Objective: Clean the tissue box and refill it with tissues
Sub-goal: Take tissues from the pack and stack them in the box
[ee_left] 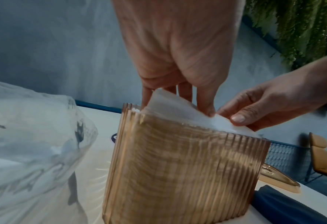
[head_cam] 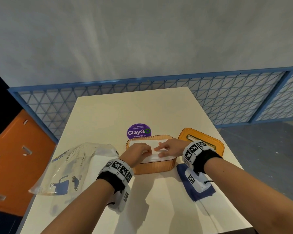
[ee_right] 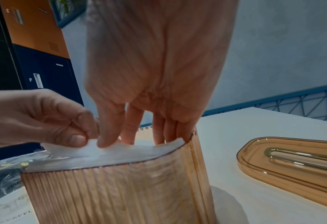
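A: Two hands over the tissue box [head_cam: 151,167], both working the tissues [head_cam: 155,157]. Box is amber, ribbed, lid off, standing mid-table [head_cam: 142,108], filled with a white stack up to the rim.

B: Grip, left hand [head_cam: 137,153]?

A: Thumb and curled fingers pinch the top sheet near the box's middle; the right wrist view shows the pinch clearly.

B: Right hand [head_cam: 170,148]?

A: Thumb and forefinger nip the same sheet just beside the left hand's pinch; the other fingers reach down onto the stack toward the far wall.

B: Lid?

A: Amber lid [head_cam: 208,141], slotted, flat on the table to the right of the box, behind the right wrist. Dark blue cloth [head_cam: 202,195] lies near it, in front.

B: Left side?

A: Clear plastic tissue bag [head_cam: 71,168] with blue print, crumpled, beside the box. Purple round sticker [head_cam: 138,131] behind the box.
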Demonstrator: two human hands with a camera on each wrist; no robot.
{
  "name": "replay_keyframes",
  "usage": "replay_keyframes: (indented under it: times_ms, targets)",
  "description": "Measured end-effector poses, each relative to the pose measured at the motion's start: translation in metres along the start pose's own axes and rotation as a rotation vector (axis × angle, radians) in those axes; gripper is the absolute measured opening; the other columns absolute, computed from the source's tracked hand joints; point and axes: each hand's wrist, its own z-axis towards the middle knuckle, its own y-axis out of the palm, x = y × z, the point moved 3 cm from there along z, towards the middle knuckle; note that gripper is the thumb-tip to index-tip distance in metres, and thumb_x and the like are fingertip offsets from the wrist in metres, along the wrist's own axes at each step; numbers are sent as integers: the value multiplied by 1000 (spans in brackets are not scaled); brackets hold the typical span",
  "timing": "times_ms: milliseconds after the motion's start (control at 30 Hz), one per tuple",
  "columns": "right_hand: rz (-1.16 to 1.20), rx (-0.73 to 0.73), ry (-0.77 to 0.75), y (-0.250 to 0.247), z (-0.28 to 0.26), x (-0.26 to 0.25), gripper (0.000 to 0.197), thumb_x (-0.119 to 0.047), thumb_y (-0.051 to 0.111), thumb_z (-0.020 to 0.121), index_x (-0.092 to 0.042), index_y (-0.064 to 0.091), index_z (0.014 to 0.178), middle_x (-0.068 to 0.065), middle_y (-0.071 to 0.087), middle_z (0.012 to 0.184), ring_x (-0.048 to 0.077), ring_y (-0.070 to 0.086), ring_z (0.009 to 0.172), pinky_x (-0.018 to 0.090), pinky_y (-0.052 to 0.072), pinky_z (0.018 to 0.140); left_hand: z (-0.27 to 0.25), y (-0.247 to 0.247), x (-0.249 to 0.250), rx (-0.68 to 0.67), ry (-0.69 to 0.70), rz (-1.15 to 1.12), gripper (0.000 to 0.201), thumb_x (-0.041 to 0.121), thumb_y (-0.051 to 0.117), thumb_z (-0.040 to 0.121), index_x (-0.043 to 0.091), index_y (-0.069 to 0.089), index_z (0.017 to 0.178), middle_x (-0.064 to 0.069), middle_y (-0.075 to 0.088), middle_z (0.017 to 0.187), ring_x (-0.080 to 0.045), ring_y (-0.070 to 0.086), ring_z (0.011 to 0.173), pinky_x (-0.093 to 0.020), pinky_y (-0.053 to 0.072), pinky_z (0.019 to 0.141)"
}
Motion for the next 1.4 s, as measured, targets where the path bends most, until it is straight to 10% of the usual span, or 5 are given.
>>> replay_keyframes:
  times_ms: [333, 467, 667, 1100, 1400]
  targets:
    - [10, 86, -36, -2, -2, -1, 38, -23, 39, 99, -19, 49, 136, 3, 47, 145, 18, 42, 132, 27, 30, 106, 6, -2, -2, 65, -129, -36, 20, 16, 46, 96, 9, 62, 106, -7, 67, 111, -23, 60, 102, -28, 44, 87]
    - [2, 158, -41, 3, 2, 1, 37, -21, 55, 91, -22, 54, 128, 6, 57, 128, 17, 50, 105, 22, 34, 84, 3, 2, -4, -85, -107, 28, 28, 21, 60, 89, 11, 54, 115, -4, 55, 122, -22, 54, 108, -31, 43, 89]
    - [-116, 265, -21, 15, 10, 3, 34, -25, 64, 86, -14, 52, 115, 7, 57, 124, 24, 52, 110, 27, 38, 82, -5, 10, -22, -111, -84, 162, 42, 4, 59, 85, 20, 50, 122, 0, 42, 132, -22, 47, 118, -42, 51, 89]
    - [3, 327, 23, -9, 14, 4, 30, -19, 54, 90, 1, 62, 111, 17, 64, 114, 31, 56, 109, 33, 42, 85, 16, -20, -21, -2, -206, 53, 30, 22, 52, 92, 13, 59, 120, -11, 65, 117, -30, 57, 110, -29, 42, 87]
    - [144, 241, 18, -25, 21, 18, 41, -24, 49, 96, -24, 40, 56, -7, 41, 60, 12, 38, 60, 19, 25, 53, 23, -27, -27, -58, -230, 18, 30, 21, 41, 99, 3, 65, 103, -16, 67, 105, -30, 59, 100, -24, 32, 72]
